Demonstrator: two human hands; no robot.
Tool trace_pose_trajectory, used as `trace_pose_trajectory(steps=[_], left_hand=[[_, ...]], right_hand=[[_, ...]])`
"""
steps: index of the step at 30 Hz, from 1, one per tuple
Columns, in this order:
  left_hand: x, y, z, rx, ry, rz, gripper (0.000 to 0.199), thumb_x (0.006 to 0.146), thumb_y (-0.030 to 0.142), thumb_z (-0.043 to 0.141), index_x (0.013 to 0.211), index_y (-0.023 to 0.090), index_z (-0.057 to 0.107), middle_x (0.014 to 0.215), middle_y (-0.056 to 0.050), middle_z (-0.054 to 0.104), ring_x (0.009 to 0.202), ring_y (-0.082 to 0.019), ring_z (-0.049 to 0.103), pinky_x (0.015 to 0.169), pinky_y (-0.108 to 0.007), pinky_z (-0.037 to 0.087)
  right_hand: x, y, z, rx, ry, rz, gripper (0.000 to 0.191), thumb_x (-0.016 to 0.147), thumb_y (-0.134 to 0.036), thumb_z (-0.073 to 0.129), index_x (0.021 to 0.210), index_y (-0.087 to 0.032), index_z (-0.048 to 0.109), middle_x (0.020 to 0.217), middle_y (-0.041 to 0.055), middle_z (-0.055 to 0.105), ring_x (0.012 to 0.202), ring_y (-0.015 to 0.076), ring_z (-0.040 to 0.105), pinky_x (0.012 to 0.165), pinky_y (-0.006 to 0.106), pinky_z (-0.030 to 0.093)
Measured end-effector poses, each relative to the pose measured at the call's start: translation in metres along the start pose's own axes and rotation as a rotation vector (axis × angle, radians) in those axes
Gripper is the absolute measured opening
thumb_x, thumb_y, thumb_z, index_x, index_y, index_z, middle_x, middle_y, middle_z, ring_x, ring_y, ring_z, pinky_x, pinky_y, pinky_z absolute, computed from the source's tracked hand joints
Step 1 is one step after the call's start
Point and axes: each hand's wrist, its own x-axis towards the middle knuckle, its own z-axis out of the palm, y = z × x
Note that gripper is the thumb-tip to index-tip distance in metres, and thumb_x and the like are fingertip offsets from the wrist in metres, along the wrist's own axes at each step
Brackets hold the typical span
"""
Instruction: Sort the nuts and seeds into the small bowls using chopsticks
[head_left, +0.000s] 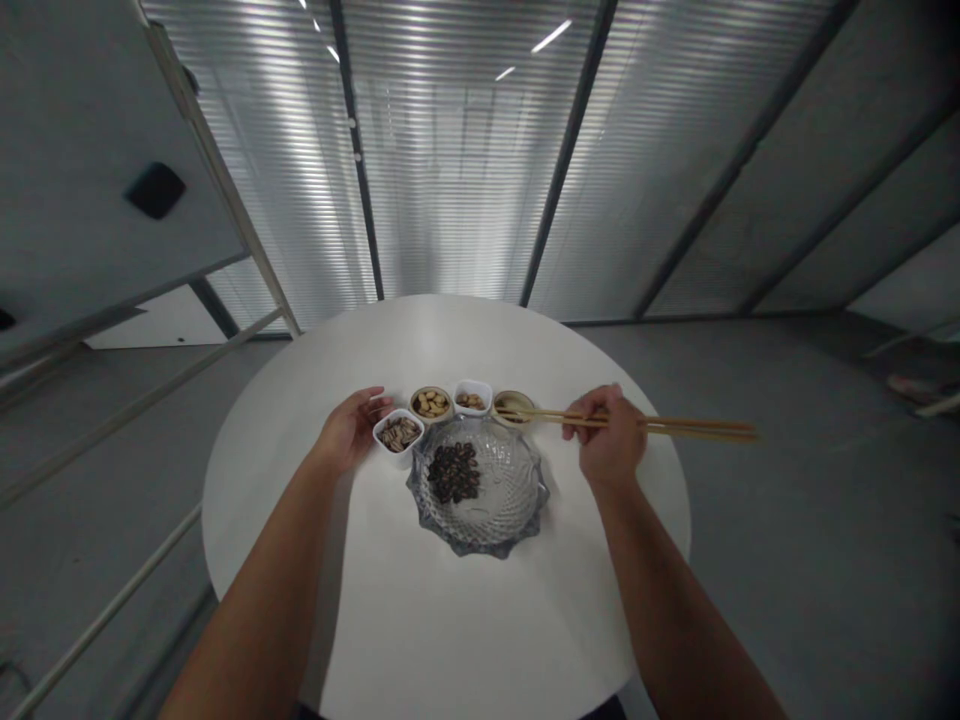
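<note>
My right hand (613,437) grips a pair of long wooden chopsticks (697,428), whose tips reach over the round tan-rimmed bowl (514,397) at the right end of a row. What that bowl holds is too small to tell. Fingers loosely apart, my left hand (350,432) is beside the white square bowl (400,455) of striped seeds, perhaps touching its rim. Between these end bowls are a round bowl of pale nuts (431,403) and another white bowl (473,390) with small brownish pieces. A scalloped glass dish (517,480) holds dark seeds (454,473) on its left side.
Everything stands on a round white table (480,630). Beyond it is a glass wall with blinds (457,200). A large board on a pale metal frame (217,180) rises at the left. Grey floor (810,500) surrounds the table.
</note>
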Motion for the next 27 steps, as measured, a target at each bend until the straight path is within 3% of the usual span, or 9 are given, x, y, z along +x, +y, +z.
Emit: trace_pose_trajectory(steps=[4, 9, 27], left_hand=[[0.0, 0.0, 0.0, 0.006, -0.012, 0.01, 0.018, 0.077, 0.019, 0.063, 0.093, 0.013, 0.067, 0.083, -0.01, 0.069, 0.069, -0.021, 0.067, 0.063, -0.033, 0.054], [0.0, -0.001, 0.0, 0.02, -0.004, 0.021, 0.018, 0.078, 0.019, 0.063, 0.094, 0.012, 0.066, 0.084, -0.011, 0.069, 0.07, -0.022, 0.067, 0.063, -0.033, 0.054], [-0.005, 0.002, 0.008, 0.003, 0.027, -0.005, 0.017, 0.077, 0.018, 0.063, 0.093, 0.012, 0.066, 0.081, -0.01, 0.069, 0.067, -0.02, 0.066, 0.06, -0.031, 0.053]], right_hand=[[-0.008, 0.004, 0.007, -0.037, -0.241, 0.137, 0.048, 0.089, -0.049, 0.045, 0.053, -0.019, 0.052, 0.035, -0.0053, 0.038, 0.032, 0.0095, 0.041, 0.037, 0.023, 0.031], [-0.016, 0.007, 0.012, -0.118, -0.367, 0.164, 0.049, 0.087, -0.053, 0.048, 0.053, -0.018, 0.053, 0.039, -0.0038, 0.043, 0.034, 0.0092, 0.04, 0.037, 0.023, 0.029], [-0.02, 0.012, 0.014, -0.235, -0.392, 0.169, 0.057, 0.088, -0.062, 0.04, 0.053, -0.019, 0.053, 0.036, -0.0032, 0.045, 0.034, 0.0103, 0.041, 0.038, 0.024, 0.032]])
